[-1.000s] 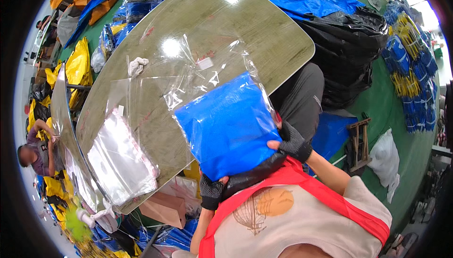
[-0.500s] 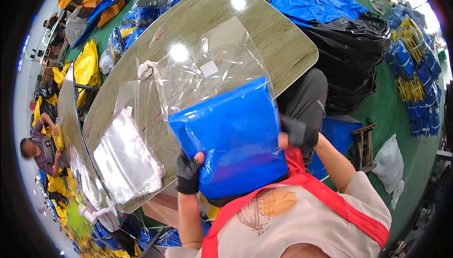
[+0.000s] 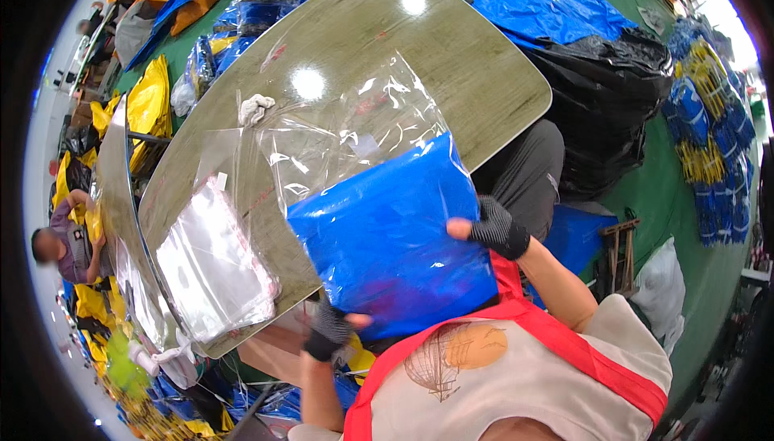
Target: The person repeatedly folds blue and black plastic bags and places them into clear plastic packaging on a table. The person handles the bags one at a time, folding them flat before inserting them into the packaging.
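Observation:
A folded blue tarp point(image 3: 391, 231) lies in a clear plastic bag point(image 3: 395, 110), its near part close to my lap and the bag's loose upper part spread over the table. My left hand point(image 3: 332, 332), in a dark fingerless glove, grips the near left corner, thumb on top. The fingers beneath are mostly hidden. At the right edge my right hand point(image 3: 498, 230), gloved alike, holds the bagged tarp with its thumb lying on the upper face. A stack of clear bags point(image 3: 214, 260) sits left of the tarp.
The wood-patterned table point(image 3: 476, 62) has a rounded edge. On it lies a white knotted cloth point(image 3: 255, 110). Black sheeting point(image 3: 605, 110) and a blue tarp pile point(image 3: 532, 6) stand beyond its right side. A person point(image 3: 71, 239) works at the far left.
My left hand has slid down toward the near left corner of the bagged tarp. My right hand has moved slightly up and inward along its right edge. The bag's loose part has shifted.

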The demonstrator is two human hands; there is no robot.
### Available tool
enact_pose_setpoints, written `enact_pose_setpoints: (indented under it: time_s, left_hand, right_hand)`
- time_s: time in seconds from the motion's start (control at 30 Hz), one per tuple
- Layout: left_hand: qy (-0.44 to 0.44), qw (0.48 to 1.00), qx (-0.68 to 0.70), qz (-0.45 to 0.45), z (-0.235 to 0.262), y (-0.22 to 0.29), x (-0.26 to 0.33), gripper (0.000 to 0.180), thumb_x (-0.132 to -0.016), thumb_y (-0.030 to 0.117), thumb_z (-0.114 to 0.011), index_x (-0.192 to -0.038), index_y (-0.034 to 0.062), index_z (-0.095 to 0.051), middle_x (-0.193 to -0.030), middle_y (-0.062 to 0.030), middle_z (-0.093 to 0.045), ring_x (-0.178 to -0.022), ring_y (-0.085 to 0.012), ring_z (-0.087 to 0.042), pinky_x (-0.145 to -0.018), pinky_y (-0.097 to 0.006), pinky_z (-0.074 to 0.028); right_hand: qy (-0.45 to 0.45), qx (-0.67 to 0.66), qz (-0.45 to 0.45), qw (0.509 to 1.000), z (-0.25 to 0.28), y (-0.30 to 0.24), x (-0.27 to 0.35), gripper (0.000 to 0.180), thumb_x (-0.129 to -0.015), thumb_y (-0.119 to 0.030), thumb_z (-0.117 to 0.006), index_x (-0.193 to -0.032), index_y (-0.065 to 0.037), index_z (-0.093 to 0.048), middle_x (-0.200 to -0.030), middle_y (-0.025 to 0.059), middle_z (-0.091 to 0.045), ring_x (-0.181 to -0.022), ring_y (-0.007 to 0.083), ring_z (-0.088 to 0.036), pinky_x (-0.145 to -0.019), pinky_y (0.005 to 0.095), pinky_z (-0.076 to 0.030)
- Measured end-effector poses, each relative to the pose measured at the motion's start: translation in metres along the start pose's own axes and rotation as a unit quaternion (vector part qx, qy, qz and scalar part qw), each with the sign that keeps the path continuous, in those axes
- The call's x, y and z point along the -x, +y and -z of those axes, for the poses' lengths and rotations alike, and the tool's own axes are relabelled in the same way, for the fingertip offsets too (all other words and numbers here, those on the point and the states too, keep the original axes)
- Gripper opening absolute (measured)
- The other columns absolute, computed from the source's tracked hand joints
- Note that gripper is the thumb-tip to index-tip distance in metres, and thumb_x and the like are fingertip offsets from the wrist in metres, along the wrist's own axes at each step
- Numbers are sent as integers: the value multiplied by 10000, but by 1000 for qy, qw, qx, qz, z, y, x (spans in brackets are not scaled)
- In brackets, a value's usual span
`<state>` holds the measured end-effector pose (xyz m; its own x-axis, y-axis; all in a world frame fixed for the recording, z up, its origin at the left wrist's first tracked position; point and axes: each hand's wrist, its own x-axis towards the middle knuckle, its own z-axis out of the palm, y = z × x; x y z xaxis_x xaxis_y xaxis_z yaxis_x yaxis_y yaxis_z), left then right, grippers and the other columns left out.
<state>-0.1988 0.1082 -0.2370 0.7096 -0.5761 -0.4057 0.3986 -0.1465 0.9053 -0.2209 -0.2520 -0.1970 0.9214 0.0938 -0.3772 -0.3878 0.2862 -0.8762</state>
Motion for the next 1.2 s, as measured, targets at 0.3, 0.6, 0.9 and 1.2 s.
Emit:
enact_pose_setpoints:
  time_s: [0.3, 0.6, 0.9, 1.2]
  left_hand:
    - [77, 993, 51, -72, -6, 43, -39, 821, -746, 369, -770, -1369, 4, -379, -1304, -145, -509, -1194, -259, -476, -1034, -373, -349]
    - [186, 982, 38, -7, -36, 43, -59, 665, -797, 292, -747, -1305, -17, -446, -1173, -133, -598, -1016, -220, -586, -905, -345, -467]
    - [17, 996, 87, 18, -32, -34, 20, 851, -707, 378, -809, -1348, 8, -389, -1276, -148, -514, -1153, -269, -504, -976, -410, -401]
    - [197, 977, -62, -49, -71, -69, -32, 604, -696, 241, -827, -1185, 37, -538, -1106, -101, -603, -1015, -253, -573, -879, -402, -460]
  right_hand:
    - [116, 122, 41, 985, -6, 13, 2, 623, -815, -395, -704, -1223, 42, -532, -1103, 129, -636, -976, 191, -604, -900, 351, -479]
    - [127, -32, 3, 991, 16, -10, -32, 675, -796, -420, -718, -1263, 14, -496, -1121, 126, -620, -1056, 209, -569, -935, 363, -457]
    - [-86, -5, -10, 996, 2, 63, 74, 1124, -645, -279, -869, -1461, -46, -131, -1443, 158, -335, -1327, 265, -331, -1095, 408, -277]
    - [36, -99, 140, 985, -14, 29, 31, 1076, -584, -195, -890, -1439, -43, -253, -1447, 126, -333, -1362, 249, -288, -1111, 392, -248]
